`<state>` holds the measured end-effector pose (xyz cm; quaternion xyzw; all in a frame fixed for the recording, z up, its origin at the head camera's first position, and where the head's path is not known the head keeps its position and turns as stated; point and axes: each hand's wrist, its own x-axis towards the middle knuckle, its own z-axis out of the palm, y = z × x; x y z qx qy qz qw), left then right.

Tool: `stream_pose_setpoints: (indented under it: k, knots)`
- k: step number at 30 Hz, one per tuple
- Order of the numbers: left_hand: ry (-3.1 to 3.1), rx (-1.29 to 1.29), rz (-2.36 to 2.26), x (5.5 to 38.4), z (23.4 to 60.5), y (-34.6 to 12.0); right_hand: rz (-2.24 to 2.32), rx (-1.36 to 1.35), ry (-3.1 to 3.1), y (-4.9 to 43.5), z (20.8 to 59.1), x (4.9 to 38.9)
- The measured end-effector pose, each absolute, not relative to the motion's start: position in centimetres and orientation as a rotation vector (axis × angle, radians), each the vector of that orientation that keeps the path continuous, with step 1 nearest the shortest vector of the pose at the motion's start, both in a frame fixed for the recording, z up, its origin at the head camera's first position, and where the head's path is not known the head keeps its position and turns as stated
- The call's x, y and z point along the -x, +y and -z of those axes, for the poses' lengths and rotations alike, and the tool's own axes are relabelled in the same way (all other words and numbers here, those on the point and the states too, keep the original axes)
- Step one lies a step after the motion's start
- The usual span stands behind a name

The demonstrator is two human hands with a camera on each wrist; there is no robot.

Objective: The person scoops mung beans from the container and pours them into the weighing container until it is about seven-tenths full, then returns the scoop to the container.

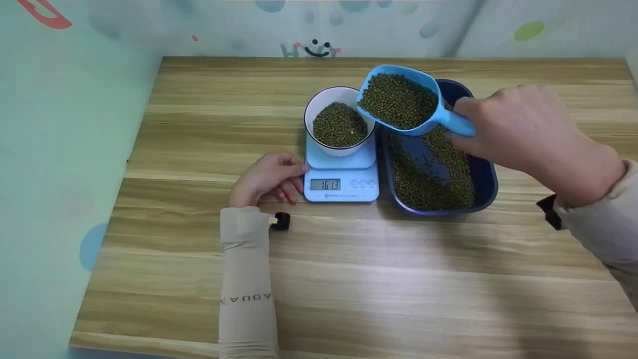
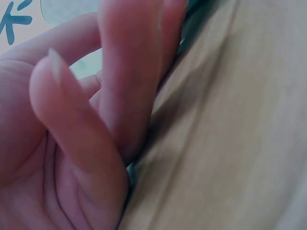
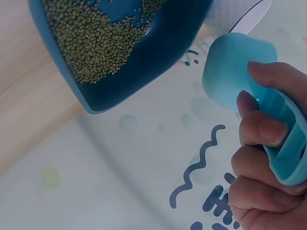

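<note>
My right hand (image 1: 531, 132) grips the handle of a light blue scoop (image 1: 456, 122), which is heaped with small green beans (image 1: 398, 102). The scoop is held up, its front edge over the right rim of a white bowl (image 1: 316, 107). More green beans lie in the bowl, which stands on a pale blue kitchen scale (image 1: 314, 197) with lit digits. My left hand (image 1: 271, 179) rests on the table beside the scale, thumb tip at its left edge and fingers loosely bent. From the right wrist view, fingers curl round the scoop's handle (image 3: 283, 139).
A dark blue tub (image 1: 486, 184) stands right of the scale, partly under the scoop, with beans spread over its bottom. The wooden table (image 1: 349, 279) meets a patterned wall (image 1: 224, 30) at the back and a pale green wall (image 1: 60, 124) on the left.
</note>
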<state>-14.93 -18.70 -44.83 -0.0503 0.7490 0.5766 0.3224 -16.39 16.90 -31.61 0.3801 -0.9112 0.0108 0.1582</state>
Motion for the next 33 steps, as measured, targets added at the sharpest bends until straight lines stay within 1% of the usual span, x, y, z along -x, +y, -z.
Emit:
stream_pose_setpoints:
  k: [9, 33]
  knots:
    - [1.968, 0.156, -1.531, 15.7, 47.0, -19.3, 0.070, -1.102, -2.572, 16.5, 31.2, 16.6]
    - [1.956, 0.137, -1.554, 15.7, 47.2, -19.4, 0.104, -1.105, -2.545, 16.1, 30.7, 16.8]
